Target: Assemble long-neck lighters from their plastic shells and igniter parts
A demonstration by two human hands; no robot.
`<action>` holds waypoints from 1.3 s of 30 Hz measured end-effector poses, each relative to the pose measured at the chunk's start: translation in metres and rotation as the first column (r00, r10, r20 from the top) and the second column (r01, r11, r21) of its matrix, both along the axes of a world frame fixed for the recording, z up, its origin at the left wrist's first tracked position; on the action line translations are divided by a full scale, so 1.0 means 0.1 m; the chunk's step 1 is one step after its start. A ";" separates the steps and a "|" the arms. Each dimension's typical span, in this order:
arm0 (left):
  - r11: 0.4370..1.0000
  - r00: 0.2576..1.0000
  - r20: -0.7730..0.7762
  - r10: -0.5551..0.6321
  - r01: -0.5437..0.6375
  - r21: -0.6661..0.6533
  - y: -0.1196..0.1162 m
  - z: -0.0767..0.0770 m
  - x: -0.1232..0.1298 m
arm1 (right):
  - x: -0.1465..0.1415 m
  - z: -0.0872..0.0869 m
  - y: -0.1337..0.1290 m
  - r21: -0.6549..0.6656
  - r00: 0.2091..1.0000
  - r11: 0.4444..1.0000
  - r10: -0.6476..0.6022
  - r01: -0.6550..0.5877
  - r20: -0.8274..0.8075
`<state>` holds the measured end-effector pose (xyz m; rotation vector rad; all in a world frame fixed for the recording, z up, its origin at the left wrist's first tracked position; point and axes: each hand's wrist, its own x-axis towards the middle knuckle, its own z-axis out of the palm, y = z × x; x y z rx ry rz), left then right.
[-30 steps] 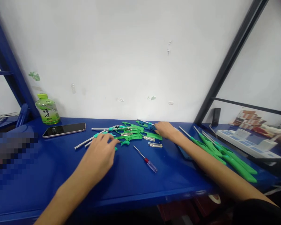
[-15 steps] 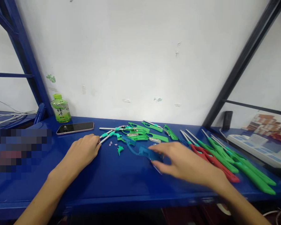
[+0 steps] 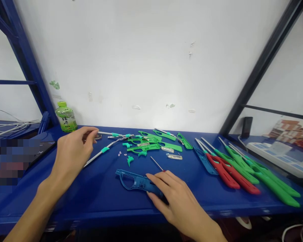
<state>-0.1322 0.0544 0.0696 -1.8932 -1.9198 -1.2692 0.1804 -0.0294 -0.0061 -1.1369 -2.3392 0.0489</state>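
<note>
My left hand (image 3: 74,148) pinches the end of a metal rod (image 3: 104,133) with a teal collar, raised over the parts at the middle. Another rod (image 3: 94,157) lies just right of that hand. My right hand (image 3: 175,198) grips a blue handle shell (image 3: 138,181) near the front edge, its inside facing up. A thin screwdriver (image 3: 157,164) points away from beside my right fingers. Behind it are green shell halves (image 3: 147,147), a clear fuel tank (image 3: 175,156) and a teal trigger (image 3: 129,161).
Red lighters (image 3: 227,174) and green lighters (image 3: 272,181) lie at the right, beside another blue shell (image 3: 205,161). A green bottle (image 3: 67,117) stands at the back left. The phone (image 3: 98,136) is mostly hidden by my left hand. Blue posts flank the table (image 3: 103,201).
My left hand has risen and moved left with a rod. My right hand has brought the blue shell nearer to the front edge, uncovering the screwdriver and the fuel tank.
</note>
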 end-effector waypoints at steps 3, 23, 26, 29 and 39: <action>0.993 0.993 0.114 0.024 -0.037 0.109 -0.03 0.02 -0.02 | 0.01 -0.02 -0.01 0.004 1.000 1.000 0.000 0.000 -0.006; 0.986 0.941 0.336 -0.046 -0.012 0.166 0.00 0.07 -0.24 | 0.01 0.01 0.00 0.007 1.000 1.000 0.007 -0.007 -0.005; 0.996 0.953 0.303 -0.003 -0.025 0.090 0.00 0.07 -0.26 | 0.01 0.02 0.00 0.008 1.000 1.000 0.010 -0.010 -0.006; 0.999 0.959 0.284 0.012 -0.023 0.036 0.02 0.08 -0.26 | 0.01 0.02 -0.01 0.003 1.000 1.000 0.010 -0.010 -0.007; 0.979 0.986 0.167 0.024 0.011 -0.205 0.06 0.07 -0.32 | 0.02 0.02 -0.01 -0.012 1.000 1.000 0.007 -0.007 -0.011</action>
